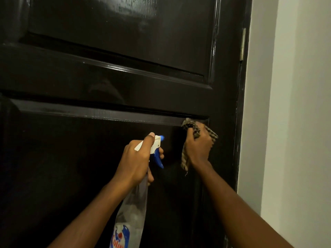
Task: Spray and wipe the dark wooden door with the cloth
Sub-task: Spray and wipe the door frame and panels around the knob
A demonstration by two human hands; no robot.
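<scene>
At centre right the cloth (198,133) — likely soft, limp, best bunched in the palm — is gripped by the right hand (198,147) against the dark door (107,77), while the spray bottle (132,208) is held at its neck by the left hand (138,158).

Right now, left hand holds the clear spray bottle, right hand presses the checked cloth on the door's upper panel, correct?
Wrong panel: the head view shows the right hand pressing the brown checked cloth on the dark wooden door's lower panel. The left hand holds the clear spray bottle.
</scene>
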